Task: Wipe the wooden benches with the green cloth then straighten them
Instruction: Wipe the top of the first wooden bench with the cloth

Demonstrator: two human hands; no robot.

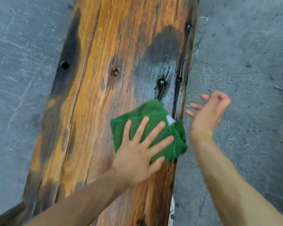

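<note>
Left hand [137, 154] flat, fingers spread, pressing green cloth [155, 128] onto wooden bench [104, 62] toward four o'clock. Right hand [207, 115] loose, grasping nothing. Overhanging cloth could slide off the edge.

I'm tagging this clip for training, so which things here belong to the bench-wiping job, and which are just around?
Part of the job:
- green cloth, folded, pressed flat by the left hand
- wooden bench

Just around:
- right hand, holding nothing, off the bench edge
- grey stone floor
</note>
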